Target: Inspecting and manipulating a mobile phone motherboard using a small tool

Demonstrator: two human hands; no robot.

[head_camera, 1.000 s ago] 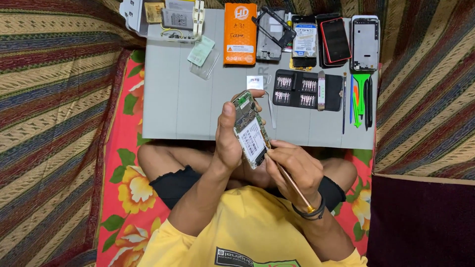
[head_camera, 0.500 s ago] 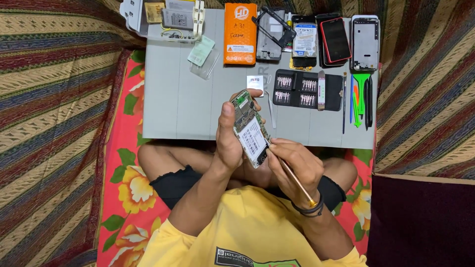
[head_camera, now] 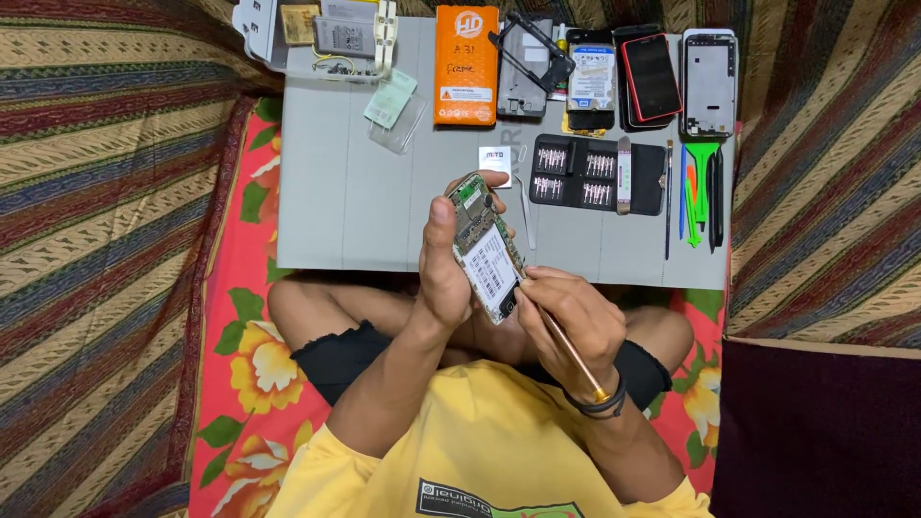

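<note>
The opened phone (head_camera: 485,247) is up in the air over the near edge of the grey work mat (head_camera: 336,192), back cover off, board and white-labelled battery facing up. The left hand (head_camera: 443,278) is wrapped round its left side, thumb up along the edge, so it's firmly clutched. The right hand (head_camera: 568,317) pinches a thin copper-coloured tool (head_camera: 561,336) like a pen, tip down at the phone's lower right edge, handle trailing back toward the wrist.

Looks to me like the poking-at-the-internals stage, either a screw or a connector near the bottom of the board; can't tell which, the tip's too small. Next move probably needs a steady, light touch at that spot while the left hand keeps the phone from rocking.

Both forearms are tucked in close, elbows bent over crossed legs. Farther back on the mat: a black bit set (head_camera: 597,175), green pry tools (head_camera: 698,187) on the right, an orange box (head_camera: 466,65) and a row of other phones (head_camera: 652,77) along the far edge.
</note>
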